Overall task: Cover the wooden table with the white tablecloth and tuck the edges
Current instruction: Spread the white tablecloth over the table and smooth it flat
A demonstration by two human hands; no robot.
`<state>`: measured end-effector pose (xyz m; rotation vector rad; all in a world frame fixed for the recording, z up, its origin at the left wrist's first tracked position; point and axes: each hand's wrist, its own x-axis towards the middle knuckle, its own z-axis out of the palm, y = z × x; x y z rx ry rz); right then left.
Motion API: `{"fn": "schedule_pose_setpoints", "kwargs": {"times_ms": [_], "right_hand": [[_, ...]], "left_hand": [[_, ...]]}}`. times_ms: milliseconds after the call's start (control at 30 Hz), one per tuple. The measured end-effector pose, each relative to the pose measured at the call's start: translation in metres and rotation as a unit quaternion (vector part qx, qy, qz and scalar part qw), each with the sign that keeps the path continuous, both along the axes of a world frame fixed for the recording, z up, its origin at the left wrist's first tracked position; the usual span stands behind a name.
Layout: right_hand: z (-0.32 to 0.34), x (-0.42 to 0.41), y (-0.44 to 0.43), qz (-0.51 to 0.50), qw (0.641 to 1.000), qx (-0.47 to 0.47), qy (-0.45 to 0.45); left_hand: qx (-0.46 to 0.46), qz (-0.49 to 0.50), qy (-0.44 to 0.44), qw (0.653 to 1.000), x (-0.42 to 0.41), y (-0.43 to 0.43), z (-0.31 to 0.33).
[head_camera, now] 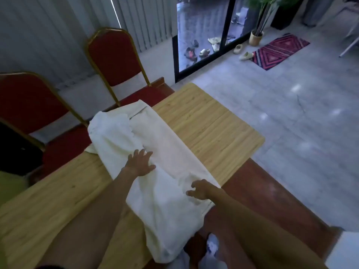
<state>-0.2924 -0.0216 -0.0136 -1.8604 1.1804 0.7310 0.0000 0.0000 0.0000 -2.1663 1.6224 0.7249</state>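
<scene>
The white tablecloth [165, 162] lies folded in a long strip across the wooden bench [213, 123], most wood bare, left hand [140, 163] flat and spread, right hand [200, 189] loosely curled on it, neither gripping; spreading and tucking remain.

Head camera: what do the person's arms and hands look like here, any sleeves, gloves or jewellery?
Both forearms are bare as far as the frame shows; no sleeves reach into view. The left hand and the right hand are ungloved, and no rings, watch or wristbands can be made out, though the picture is dim and slightly blurred.
</scene>
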Motion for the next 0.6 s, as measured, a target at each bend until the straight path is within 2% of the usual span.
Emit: {"fn": "schedule_pose_setpoints", "kwargs": {"times_ms": [133,300,500,600], "right_hand": [[-0.005,0.018,0.02,-0.055,0.998,-0.01,-0.033],[-0.031,0.032,0.045,-0.112,0.991,-0.042,-0.055],[-0.053,0.038,0.074,-0.146,0.981,-0.109,-0.069],[-0.057,0.039,0.079,-0.157,0.98,-0.11,-0.053]], "left_hand": [[-0.028,-0.081,-0.079,0.993,0.033,-0.025,-0.01],[-0.008,-0.17,-0.135,0.976,0.072,-0.057,-0.029],[0.018,-0.23,-0.168,0.958,0.114,-0.083,-0.045],[0.038,-0.245,-0.169,0.954,0.133,-0.094,-0.047]]}}
